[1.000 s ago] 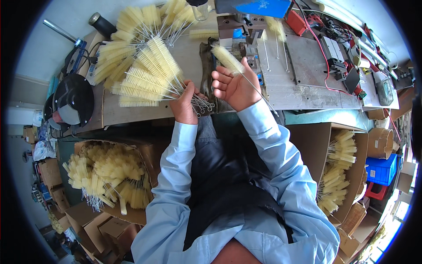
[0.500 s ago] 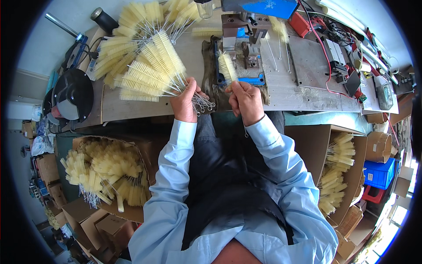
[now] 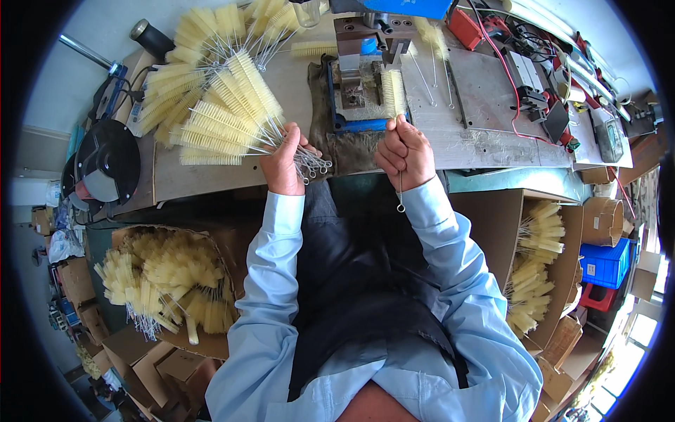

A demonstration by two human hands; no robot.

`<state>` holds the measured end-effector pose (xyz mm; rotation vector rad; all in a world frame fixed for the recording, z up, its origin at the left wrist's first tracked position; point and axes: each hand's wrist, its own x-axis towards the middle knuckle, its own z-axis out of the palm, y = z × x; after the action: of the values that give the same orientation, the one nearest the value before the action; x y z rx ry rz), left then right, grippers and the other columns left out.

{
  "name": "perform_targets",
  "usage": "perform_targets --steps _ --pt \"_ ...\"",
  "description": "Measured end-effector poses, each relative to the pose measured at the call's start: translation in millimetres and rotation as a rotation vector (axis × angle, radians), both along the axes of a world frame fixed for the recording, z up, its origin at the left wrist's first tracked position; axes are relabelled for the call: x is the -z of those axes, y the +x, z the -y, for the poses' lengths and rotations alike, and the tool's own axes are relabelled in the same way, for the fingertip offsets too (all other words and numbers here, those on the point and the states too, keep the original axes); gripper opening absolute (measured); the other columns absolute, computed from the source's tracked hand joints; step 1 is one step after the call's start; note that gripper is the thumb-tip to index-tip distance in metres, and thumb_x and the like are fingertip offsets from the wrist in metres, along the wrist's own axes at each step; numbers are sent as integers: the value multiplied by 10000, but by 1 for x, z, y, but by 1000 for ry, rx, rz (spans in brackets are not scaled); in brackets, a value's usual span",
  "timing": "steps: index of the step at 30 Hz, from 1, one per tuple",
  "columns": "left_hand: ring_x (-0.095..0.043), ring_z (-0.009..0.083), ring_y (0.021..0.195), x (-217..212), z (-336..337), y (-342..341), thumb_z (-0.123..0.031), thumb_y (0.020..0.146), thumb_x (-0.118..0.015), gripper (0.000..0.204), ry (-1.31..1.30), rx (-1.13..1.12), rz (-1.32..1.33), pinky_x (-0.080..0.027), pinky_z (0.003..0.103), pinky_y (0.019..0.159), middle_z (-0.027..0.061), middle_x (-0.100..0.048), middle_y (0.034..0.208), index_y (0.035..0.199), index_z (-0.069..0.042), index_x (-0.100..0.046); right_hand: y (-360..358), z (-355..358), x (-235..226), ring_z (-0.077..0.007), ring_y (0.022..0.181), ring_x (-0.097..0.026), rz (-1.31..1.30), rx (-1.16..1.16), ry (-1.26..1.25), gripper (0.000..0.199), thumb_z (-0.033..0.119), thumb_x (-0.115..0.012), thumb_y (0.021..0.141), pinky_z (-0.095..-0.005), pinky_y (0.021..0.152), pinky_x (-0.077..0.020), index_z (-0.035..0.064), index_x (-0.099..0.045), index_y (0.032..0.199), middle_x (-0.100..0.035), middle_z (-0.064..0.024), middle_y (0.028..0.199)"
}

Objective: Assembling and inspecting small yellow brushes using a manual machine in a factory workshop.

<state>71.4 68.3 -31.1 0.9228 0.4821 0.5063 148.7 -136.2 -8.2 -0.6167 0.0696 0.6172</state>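
My left hand (image 3: 283, 160) grips a fanned bundle of brushes (image 3: 218, 119) by their wire ends; my right hand (image 3: 406, 149) is fisted on one brush (image 3: 394, 95) (bristles above it, wire loop hanging below).

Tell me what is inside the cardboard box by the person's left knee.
The cardboard box is heaped with pale yellow bottle brushes, their twisted wire handles poking out at the lower left. The heap covers the box's bottom and whatever lies under it.
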Motion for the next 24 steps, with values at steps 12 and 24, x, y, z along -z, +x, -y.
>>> perform_targets --steps 12,24 --pt "-636 191 617 6 -1 3 -156 949 -695 270 49 -65 9 -580 363 559 75 -625 805 1171 -27 -612 7 11 -6 -82 401 -281 15 -66 3 278 259 -387 1098 -260 371 -272 52 -510 961 -324 38 554" --pt "-656 194 784 14 -16 -5 -73 939 -682 418 -116 82 132 -593 381 658 73 -603 1025 1310 43 -531 5 15 -14 -92 404 -301 43 -36 -107 288 282 -419 1092 -273 380 -282 40 -512 968 -361 22 567"
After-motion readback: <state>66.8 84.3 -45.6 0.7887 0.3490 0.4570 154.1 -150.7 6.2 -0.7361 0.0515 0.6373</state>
